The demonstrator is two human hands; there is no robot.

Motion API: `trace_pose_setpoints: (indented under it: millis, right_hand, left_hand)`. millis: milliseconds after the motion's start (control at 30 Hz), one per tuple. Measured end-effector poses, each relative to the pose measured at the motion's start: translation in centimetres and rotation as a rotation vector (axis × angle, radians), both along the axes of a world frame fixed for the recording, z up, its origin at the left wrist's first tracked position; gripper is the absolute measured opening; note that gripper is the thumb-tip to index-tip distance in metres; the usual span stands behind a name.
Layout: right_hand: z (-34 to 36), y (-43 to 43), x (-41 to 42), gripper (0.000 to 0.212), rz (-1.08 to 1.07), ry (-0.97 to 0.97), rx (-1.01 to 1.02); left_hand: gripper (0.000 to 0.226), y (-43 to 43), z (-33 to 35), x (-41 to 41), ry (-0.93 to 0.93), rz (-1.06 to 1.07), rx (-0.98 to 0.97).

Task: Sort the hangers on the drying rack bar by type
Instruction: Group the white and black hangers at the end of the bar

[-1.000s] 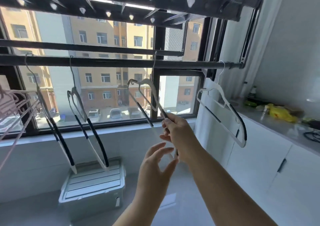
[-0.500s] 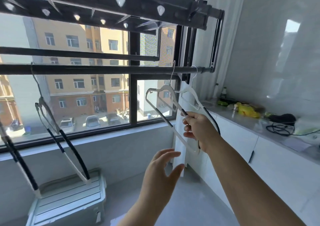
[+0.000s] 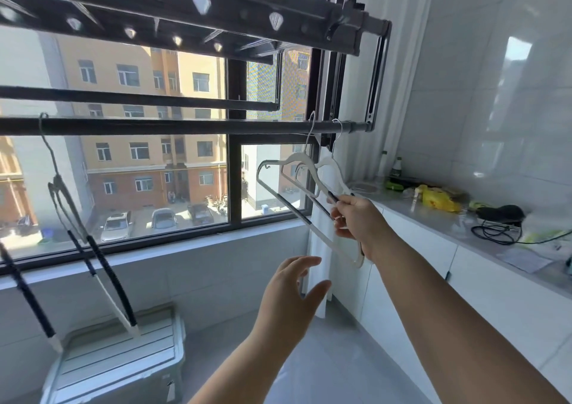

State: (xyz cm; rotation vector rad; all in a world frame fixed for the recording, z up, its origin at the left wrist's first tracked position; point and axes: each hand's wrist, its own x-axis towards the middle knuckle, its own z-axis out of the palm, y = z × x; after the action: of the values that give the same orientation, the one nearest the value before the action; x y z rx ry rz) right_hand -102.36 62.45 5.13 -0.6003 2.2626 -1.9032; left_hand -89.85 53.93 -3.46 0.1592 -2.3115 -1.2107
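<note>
Fingers of right hand [image 3: 359,221] grip one of two white hangers [image 3: 297,168]; left hand [image 3: 291,292] open, empty.

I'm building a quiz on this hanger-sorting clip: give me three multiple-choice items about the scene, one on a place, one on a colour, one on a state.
1. Where on the dark metal drying rack bar does the held white plastic hanger with black grip strips hang?
A. near its right end
B. at its far left
C. it is off the bar

2. What colour is the crumpled bag on the grey countertop?
A. red
B. yellow
C. blue

3. What is the left hand doing?
A. gripping a hanger
B. resting on the countertop
C. open, holding nothing

Answers:
1 A: its hook sits on the bar close to the end bracket, beside a second white hanger.
2 B: the bag is bright yellow.
3 C: its fingers are spread in the air, while the right hand pinches the hanger.
</note>
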Motion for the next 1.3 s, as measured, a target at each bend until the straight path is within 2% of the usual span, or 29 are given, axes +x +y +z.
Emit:
trace_pose_setpoints:
  millis: [267, 533, 667, 767, 833, 900, 1000, 1133, 1300]
  right_hand:
    - [-0.5, 0.4, -0.8, 0.03, 0.035, 0.044, 0.113]
    - [-1.2, 0.0, -0.6, 0.031, -0.036, 0.306, 0.31]
    - [-1.3, 0.4, -0.3, 0.025, -0.117, 0.484, 0.474]
    - [-1.0, 0.7, 1.0, 0.034, -0.269, 0.706, 0.603]
    - [-0.7, 0.2, 2.8, 0.037, -0.319, 0.856, 0.583]
    - [-0.3, -0.9, 5.1, 0.034, -0.24, 0.921, 0.485]
    - [-0.4, -3.5, 9.2, 0.028, 0.089, 0.774, 0.358]
    - [-1.0, -8.9, 14.7, 0.032, 0.51, 0.563, 0.298]
    - [-0.6, -15.1, 18.4, 0.033, 0.689, 0.278, 0.247]
  left_hand:
    - [0.034, 0.1, -0.3, 0.1, -0.013, 0.033, 0.018]
    - [0.034, 0.1, 0.1, 0.8, 0.05, 0.073, 0.047]
    - [0.039, -0.2, 1.7, 3.3, 0.293, 0.206, -0.003]
    - [0.033, -0.9, 3.9, 6.9, 0.558, 0.377, -0.127]
    - [0.036, -2.0, 5.2, 9.0, 0.663, 0.529, -0.225]
    - [0.047, -3.5, 6.0, 10.4, 0.638, 0.679, -0.252]
    - [0.065, -5.0, 5.4, 11.6, 0.448, 0.769, -0.157]
    - [0.072, -6.7, 2.5, 13.5, 0.21, 0.77, -0.034]
    - [0.061, -9.5, 1.3, 15.4, 0.112, 0.688, 0.105]
